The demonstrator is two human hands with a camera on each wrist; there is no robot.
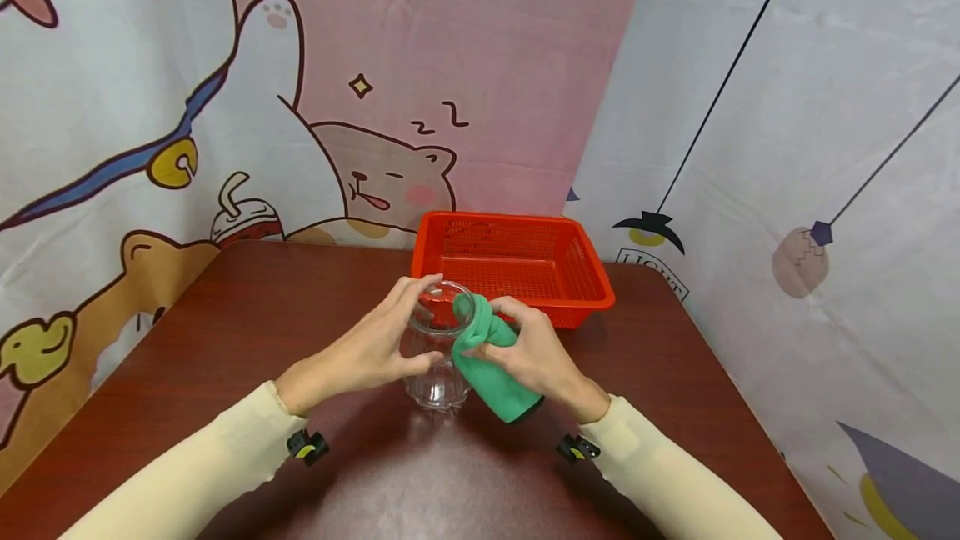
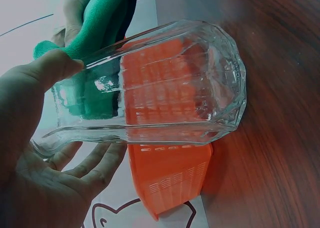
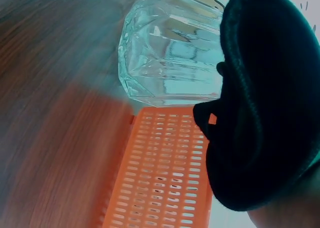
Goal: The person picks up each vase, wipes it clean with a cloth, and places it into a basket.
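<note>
At the centre of the head view, a clear faceted glass tumbler (image 1: 437, 348) stands upright on the dark reddish-brown wooden table (image 1: 225, 315). The left hand (image 1: 371, 344) grips the tumbler from its left side, thumb on the near wall and fingers curled over the rim; the left wrist view confirms the thumb lying along the glass wall with the remaining fingers spread beneath it.

The right hand (image 1: 528, 348) clutches a folded green microfibre cloth (image 1: 487, 361), fingers wrapped round the fabric. The upper end of the cloth is pushed over the rim into the mouth of the tumbler; the lower end hangs beside the glass, toward the lower centre of the frame. In the right wrist view the cloth appears as a dark mass filling the right of the frame, with the tumbler base at upper centre.

Just behind the tumbler, above centre in the head view, sits an orange perforated plastic basket (image 1: 592, 273), rectangular, close to the table's far edge. Both forearms wear cream sleeves (image 1: 225, 457). A printed cartoon backdrop (image 1: 300, 107) covers the upper frame.
</note>
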